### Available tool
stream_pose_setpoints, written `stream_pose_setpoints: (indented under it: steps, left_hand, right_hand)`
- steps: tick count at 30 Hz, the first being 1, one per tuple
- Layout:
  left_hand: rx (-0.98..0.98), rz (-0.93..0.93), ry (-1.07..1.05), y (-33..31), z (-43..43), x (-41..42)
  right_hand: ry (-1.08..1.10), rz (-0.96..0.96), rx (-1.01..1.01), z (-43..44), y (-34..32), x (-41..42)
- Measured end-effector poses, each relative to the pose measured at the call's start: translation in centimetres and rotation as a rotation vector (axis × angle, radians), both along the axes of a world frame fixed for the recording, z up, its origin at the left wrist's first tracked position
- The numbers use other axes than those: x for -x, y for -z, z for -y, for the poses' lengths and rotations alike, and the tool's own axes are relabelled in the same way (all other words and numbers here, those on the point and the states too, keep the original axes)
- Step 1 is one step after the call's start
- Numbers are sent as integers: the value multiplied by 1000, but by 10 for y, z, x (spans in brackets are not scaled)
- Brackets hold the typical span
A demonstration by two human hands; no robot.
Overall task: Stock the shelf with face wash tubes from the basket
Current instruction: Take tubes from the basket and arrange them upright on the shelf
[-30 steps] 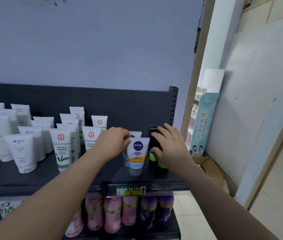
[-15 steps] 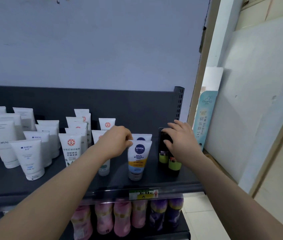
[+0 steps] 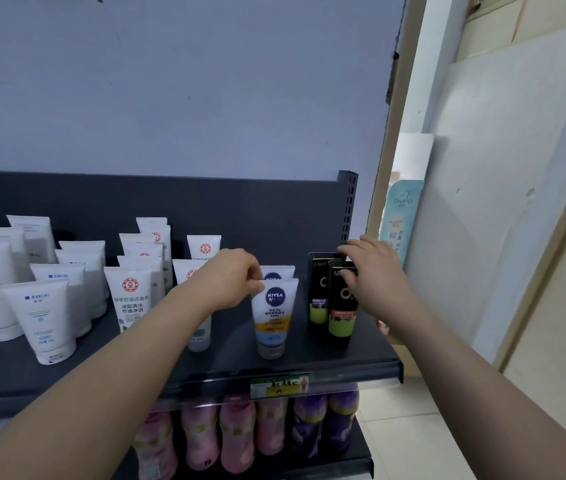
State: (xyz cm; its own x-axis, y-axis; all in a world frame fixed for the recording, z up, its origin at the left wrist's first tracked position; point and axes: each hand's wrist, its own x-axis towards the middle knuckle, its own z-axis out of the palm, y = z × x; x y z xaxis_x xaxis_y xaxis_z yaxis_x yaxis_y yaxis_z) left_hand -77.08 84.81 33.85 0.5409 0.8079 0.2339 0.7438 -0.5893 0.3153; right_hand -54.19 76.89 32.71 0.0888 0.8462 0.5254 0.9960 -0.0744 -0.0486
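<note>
A dark shelf (image 3: 312, 362) carries upright face wash tubes. My left hand (image 3: 231, 278) is curled, its fingertips pinching the top left corner of the front Nivea tube (image 3: 274, 317); a second Nivea tube (image 3: 283, 270) stands right behind. My right hand (image 3: 375, 271) grips the top of the front black-and-green tube (image 3: 342, 317), thumb on its face, fingers reaching over the rear black tube (image 3: 317, 299). Both black tubes stand at the shelf's right end. The basket is out of view.
White tubes with a red emblem (image 3: 131, 299) and plain white tubes (image 3: 41, 320) fill the shelf's left and middle. The shelf's upright post (image 3: 347, 206) rises at the back right. Pink bottles (image 3: 236, 434) and purple bottles (image 3: 309, 424) sit below. A cardboard display (image 3: 401, 216) stands right.
My right hand has slid from covering the black tubes up to their tops, so both labels now show. My left hand stays at the front Nivea tube's top.
</note>
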Motion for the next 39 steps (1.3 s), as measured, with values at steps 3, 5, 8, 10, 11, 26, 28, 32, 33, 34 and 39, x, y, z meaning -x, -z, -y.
stream_pose_setpoints:
  steps: [3,5,8,10,11,26,28,32,33,34,39]
  left_hand:
    - [-85,20,-11,-12,1,-10]
    - [-145,45,2,-19,-1,-24]
    - [-159,29,47,-25,-7,-50]
    - [-136,-1,71,-24,-13,-65]
    - [-118,-18,81,-23,-16,-71]
    - [33,93,86,-11,-26,-91]
    - [37,90,89,-11,-26,-90]
    - [43,85,99,-11,-27,-89]
    - [44,84,106,-10,-27,-88]
    - [44,81,114,-10,-27,-88]
    - [-5,21,132,-11,-25,-83]
  right_hand:
    - [54,-6,13,3,-2,-14]
    - [92,-34,67,5,-2,-21]
    - [98,-108,111,7,-1,-28]
    - [92,-152,124,7,-1,-31]
    - [90,-171,138,7,-1,-32]
    - [-49,-306,175,10,-4,-27]
    - [-60,-300,175,9,-4,-24]
    - [-62,-297,188,8,-4,-21]
    - [-58,-292,191,8,-4,-21]
    - [-53,-287,195,8,-5,-21]
    - [-39,-255,210,8,-4,-21]
